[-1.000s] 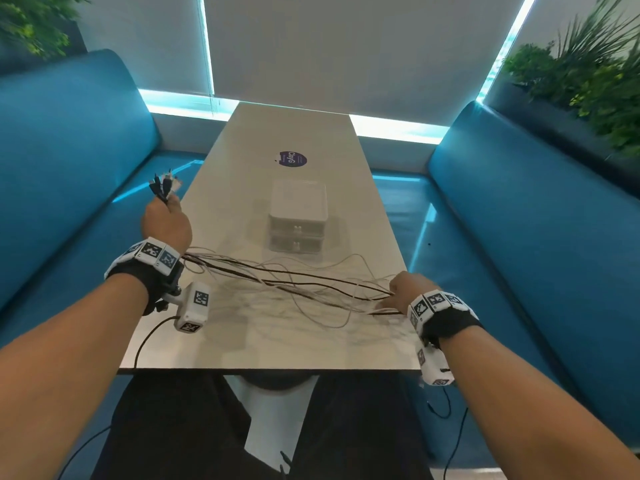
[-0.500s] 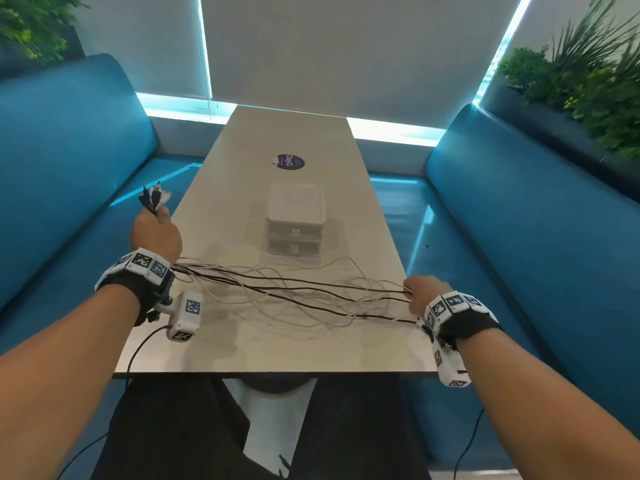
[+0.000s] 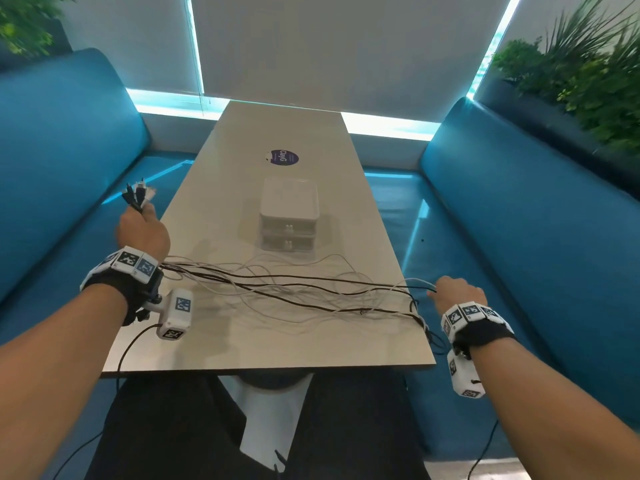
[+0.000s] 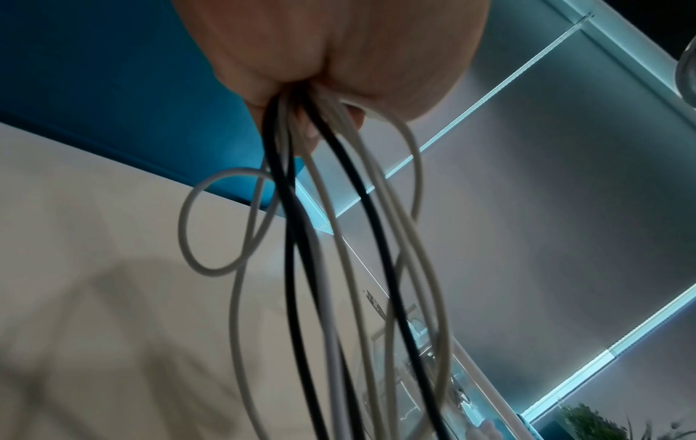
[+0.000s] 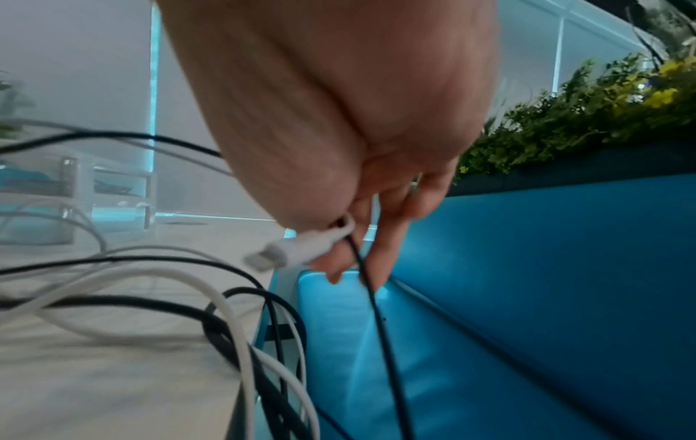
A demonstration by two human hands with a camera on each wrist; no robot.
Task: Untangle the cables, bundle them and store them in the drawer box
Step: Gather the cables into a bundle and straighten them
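Several black and white cables [image 3: 294, 289] stretch across the near part of the table [image 3: 277, 348] from one hand to the other. My left hand [image 3: 143, 230] hovers past the table's left edge and grips one end of the bunch, plugs [image 3: 138, 195] sticking out above the fist; the left wrist view shows the cables [image 4: 339, 238] leaving the closed fist [image 4: 331, 59]. My right hand [image 3: 455, 292] is just past the right edge; it pinches a white plug [image 5: 301, 247] and a black cable [image 5: 376, 297]. A white two-drawer box [image 3: 289, 216] stands mid-table, both drawers closed.
Blue benches [image 3: 519, 237] flank the table on both sides. A round dark sticker [image 3: 284, 157] lies beyond the box. Plants [image 3: 581, 71] sit behind the right bench. Some cable loops [image 5: 263, 342] hang over the table's right edge.
My right hand has moved rightward off the table edge, pulling the cables out longer. My left hand has drifted slightly left with its bunch of plugs.
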